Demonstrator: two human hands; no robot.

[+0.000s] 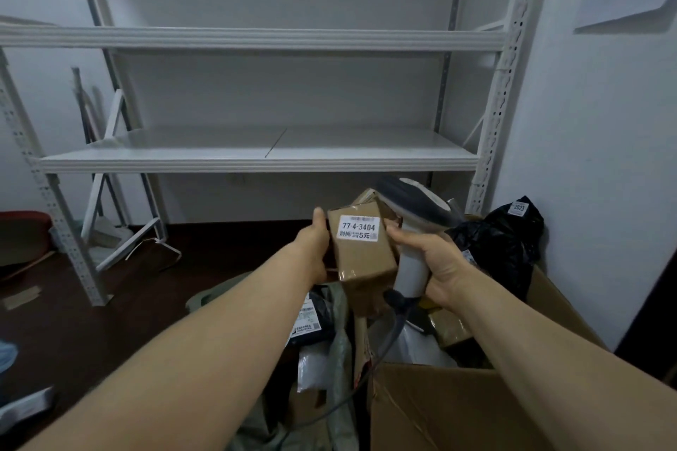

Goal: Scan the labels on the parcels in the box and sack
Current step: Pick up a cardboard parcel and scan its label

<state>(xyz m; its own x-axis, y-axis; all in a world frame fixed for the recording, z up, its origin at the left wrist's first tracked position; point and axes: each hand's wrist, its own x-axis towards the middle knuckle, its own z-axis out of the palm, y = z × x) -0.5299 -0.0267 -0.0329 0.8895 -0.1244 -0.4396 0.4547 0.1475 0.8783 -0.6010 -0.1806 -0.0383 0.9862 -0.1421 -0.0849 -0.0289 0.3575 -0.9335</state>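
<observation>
Cardboard box [439, 410] and green sack [340, 351] hold parcels [502, 245]; left hand [315, 249] grips a labelled carton [362, 260], right hand [439, 267] clasps a scanner [414, 209].

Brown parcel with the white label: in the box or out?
Out. The left hand holds the parcel up clear of the box, label facing the camera.

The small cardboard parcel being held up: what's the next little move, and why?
Probably swing the barcode scanner onto the white label: the left hand holds the cardboard parcel label-up, while the right hand grips the scanner beside it, not facing the label.
</observation>
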